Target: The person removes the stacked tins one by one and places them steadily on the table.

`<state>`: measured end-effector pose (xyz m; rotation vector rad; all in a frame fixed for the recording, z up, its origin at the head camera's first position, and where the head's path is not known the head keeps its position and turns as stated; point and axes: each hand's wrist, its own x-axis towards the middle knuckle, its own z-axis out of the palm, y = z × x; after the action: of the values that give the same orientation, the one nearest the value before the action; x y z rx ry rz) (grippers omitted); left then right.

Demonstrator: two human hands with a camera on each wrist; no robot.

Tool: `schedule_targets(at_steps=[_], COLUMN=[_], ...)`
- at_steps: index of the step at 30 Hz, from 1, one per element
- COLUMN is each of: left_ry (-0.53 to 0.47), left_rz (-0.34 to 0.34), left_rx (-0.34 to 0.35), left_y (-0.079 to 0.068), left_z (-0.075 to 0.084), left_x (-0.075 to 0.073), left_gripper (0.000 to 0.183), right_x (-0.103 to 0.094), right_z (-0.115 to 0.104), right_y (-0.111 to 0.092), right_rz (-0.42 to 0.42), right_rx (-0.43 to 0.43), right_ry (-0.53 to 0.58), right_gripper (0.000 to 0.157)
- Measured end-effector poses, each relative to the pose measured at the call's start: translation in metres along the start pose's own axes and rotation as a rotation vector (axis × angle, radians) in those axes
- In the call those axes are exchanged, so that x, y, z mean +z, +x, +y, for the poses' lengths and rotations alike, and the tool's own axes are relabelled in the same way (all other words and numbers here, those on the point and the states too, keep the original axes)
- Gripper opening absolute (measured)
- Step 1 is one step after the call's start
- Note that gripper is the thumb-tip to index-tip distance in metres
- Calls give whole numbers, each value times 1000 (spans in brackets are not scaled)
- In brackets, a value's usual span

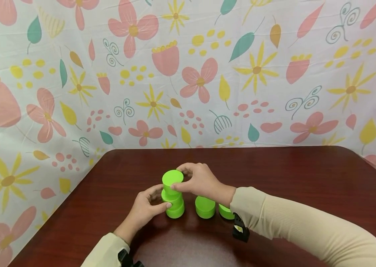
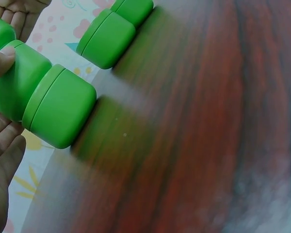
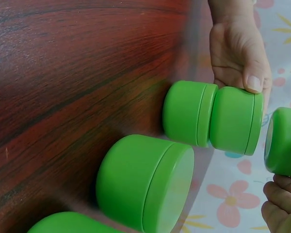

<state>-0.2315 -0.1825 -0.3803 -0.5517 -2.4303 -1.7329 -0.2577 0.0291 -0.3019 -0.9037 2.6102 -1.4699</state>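
Two round green lidded jars stand stacked on the table, the bottom jar (image 1: pixel 176 213) and the middle jar (image 3: pixel 234 121). My left hand (image 1: pixel 142 207) grips the middle jar from the left, thumb on its front and fingers behind. Over the stack, my right hand (image 1: pixel 204 181) holds a third green jar (image 1: pixel 172 178) between thumb and fingers. A narrow gap shows in the right wrist view between this upper jar (image 3: pixel 285 141) and the middle jar's lid.
Right of the stack stand two more green jars, one upright (image 1: pixel 205 207) and another (image 1: pixel 226 212) partly hidden by the right wrist. The dark red-brown wooden table (image 1: pixel 114 174) reaches back to a flower-patterned cloth (image 1: pixel 201 81).
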Motion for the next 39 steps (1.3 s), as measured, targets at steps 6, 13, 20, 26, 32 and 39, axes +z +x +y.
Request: schedule_targets(at_steps=[6,13,20,26,32,39], left_ry=[-2,-16,-13,-31,-31,-21], left_rz=[-6,-13,-20,-27,-18,-12], left_rx=[1,10,11,22,33,39], left_y=[0,0,-1,-1,0,-1], left_z=[1,2,2,2,1,1], left_x=[0,0,0,0,1,0], left_gripper=[48,46,46,46,46,46], right_x=[-4,-8,-12,-19,-27,-35], right_z=[0,0,2,5,8,14], right_y=[-2,-5,-10,-15,-21,-28], right_rz=[5,7,5,9,28,52], right_rx=[18,7,19,36,74,97], right_ry=[-17,-20,-18,-39,-48,-91], right_gripper=[42,41,41,43,43,48])
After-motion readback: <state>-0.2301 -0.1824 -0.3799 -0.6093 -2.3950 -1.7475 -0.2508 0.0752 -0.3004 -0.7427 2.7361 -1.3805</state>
